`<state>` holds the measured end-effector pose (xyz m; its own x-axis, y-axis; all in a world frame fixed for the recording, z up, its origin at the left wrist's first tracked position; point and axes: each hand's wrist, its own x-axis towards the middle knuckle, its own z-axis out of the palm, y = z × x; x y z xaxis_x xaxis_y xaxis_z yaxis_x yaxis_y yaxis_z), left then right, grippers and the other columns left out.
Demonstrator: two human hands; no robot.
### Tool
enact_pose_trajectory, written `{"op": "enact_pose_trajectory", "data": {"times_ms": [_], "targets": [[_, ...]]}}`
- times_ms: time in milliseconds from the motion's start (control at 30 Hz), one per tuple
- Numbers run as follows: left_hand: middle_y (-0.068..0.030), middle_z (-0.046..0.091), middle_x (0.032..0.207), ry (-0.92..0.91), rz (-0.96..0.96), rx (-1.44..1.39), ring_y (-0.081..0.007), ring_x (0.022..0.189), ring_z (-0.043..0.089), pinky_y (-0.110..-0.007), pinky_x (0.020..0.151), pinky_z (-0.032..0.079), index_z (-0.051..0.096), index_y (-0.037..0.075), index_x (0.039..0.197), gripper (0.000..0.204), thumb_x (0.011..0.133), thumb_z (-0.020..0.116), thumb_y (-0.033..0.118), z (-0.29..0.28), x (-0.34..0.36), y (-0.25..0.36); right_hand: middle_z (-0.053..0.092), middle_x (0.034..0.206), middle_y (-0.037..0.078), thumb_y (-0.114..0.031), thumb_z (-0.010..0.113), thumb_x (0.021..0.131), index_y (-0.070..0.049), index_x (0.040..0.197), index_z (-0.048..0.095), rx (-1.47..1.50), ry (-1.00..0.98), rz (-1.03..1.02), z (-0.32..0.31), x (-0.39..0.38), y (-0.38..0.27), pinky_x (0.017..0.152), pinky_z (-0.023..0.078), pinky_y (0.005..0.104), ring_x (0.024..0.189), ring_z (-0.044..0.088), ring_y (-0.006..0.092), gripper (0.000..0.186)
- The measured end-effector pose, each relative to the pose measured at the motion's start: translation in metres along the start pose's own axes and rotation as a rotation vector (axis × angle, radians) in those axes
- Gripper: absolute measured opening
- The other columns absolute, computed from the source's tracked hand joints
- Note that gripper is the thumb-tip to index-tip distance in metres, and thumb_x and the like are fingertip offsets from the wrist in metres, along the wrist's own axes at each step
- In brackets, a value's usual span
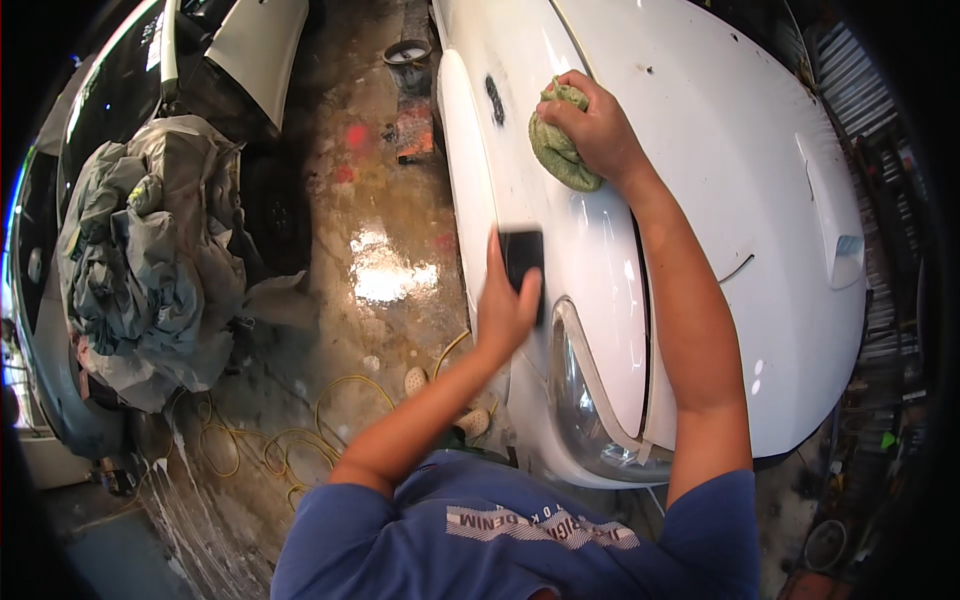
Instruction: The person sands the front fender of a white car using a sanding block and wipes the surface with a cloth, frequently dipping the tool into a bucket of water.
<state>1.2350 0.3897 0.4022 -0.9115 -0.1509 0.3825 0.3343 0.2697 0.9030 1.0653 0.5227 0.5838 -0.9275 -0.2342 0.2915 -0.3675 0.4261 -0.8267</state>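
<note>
A white car fills the right half, its fender lying under both my hands. My left hand grips a flat black rectangular block against the fender, thumb on top and fingers along its edge. Farther up, my right hand is closed round a bunched green cloth on the panel beside the hood seam. A dark smudged patch marks the white paint left of the cloth. The headlight, edged with pale tape, sits nearest my body.
A second car with an open door stands at left, a heap of crumpled grey sheeting over it. A yellow hose coils on the wet floor. At the far end is a bucket. Shelving clutter lines the right.
</note>
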Motion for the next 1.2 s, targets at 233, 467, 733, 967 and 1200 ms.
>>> {"op": "enact_pose_trajectory", "data": {"times_ms": [233, 467, 733, 967, 1200], "targets": [[-0.0281, 0.067, 0.124, -0.003, -0.165, -0.003, -0.0356, 0.105, 0.070, -0.042, 0.092, 0.056, 0.028, -0.004, 0.159, 0.079, 0.093, 0.067, 0.016, -0.019, 0.134, -0.018, 0.076, 0.092, 0.013, -0.036, 0.073, 0.089, -0.001, 0.113, 0.067, -0.011, 0.015, -0.039, 0.007, 0.007, -0.012, 0.080, 0.056, 0.0347, 0.085, 0.071, 0.0197, 0.042], [-0.0359, 0.054, 0.143, -0.069, -0.124, -0.098, -0.0455, 0.125, 0.062, -0.047, 0.105, 0.051, 0.016, -0.001, 0.165, 0.085, 0.099, 0.063, 0.024, -0.005, -0.028, -0.032, 0.074, 0.092, 0.009, -0.032, 0.072, 0.089, -0.002, 0.108, 0.067, 0.032, -0.004, 0.015, -0.002, -0.003, -0.014, 0.079, 0.055, 0.0316, 0.083, 0.069, 0.0148, 0.036], [-0.0346, 0.064, 0.127, 0.019, -0.095, -0.033, -0.0500, 0.110, 0.066, -0.050, 0.094, 0.054, 0.023, 0.001, 0.163, 0.081, 0.097, 0.065, 0.020, -0.024, 0.094, -0.057, 0.068, 0.089, 0.003, -0.028, 0.071, 0.090, -0.005, 0.105, 0.066, 0.082, -0.033, 0.019, 0.007, -0.004, -0.029, 0.077, 0.053, 0.0275, 0.081, 0.064, 0.0107, 0.028], [-0.0295, 0.048, 0.151, -0.043, -0.221, -0.123, -0.0371, 0.135, 0.055, -0.042, 0.115, 0.042, 0.016, -0.007, 0.163, 0.082, 0.099, 0.062, 0.014, -0.011, -0.040, -0.034, 0.070, 0.088, 0.004, -0.029, 0.072, 0.089, -0.004, 0.104, 0.066, 0.052, -0.014, 0.027, -0.001, -0.006, -0.022, 0.075, 0.054, 0.0275, 0.081, 0.065, 0.0110, 0.029], [-0.0386, 0.057, 0.137, 0.002, -0.242, -0.008, -0.0501, 0.119, 0.063, -0.050, 0.099, 0.052, 0.017, -0.004, 0.162, 0.084, 0.097, 0.063, 0.021, -0.022, 0.125, -0.041, 0.065, 0.089, 0.000, -0.025, 0.070, 0.092, -0.006, 0.106, 0.064, 0.103, -0.061, 0.024, 0.005, -0.004, -0.030, 0.076, 0.052, 0.0239, 0.080, 0.061, 0.0073, 0.024]]}}
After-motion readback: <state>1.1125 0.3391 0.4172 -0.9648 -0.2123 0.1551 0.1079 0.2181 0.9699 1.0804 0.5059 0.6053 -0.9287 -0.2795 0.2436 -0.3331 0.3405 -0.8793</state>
